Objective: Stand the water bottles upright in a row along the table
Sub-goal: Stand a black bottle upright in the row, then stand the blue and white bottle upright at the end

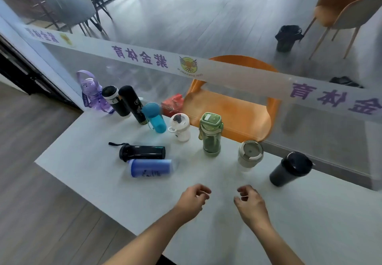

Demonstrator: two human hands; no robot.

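Several bottles stand upright in a row along the far edge of the white table [206, 233]: a purple bottle [92, 92], a black flask with a steel band [115, 101], a tall black flask [133, 104], a teal bottle [155, 118], a white cup [180, 127], a green bottle [211, 134], a beige cup [249, 155] and a dark grey tumbler [289, 168]. A black bottle [142, 152] and a blue bottle [151, 168] lie on their sides, side by side. My left hand [193, 199] and my right hand [251, 202] hover over the table with loosely curled fingers, holding nothing.
A glass wall with a white banner [186, 64] runs right behind the row. Behind it stand an orange chair [233, 107] and a red packet [173, 103]. The table's left edge drops to a wooden floor [41, 182].
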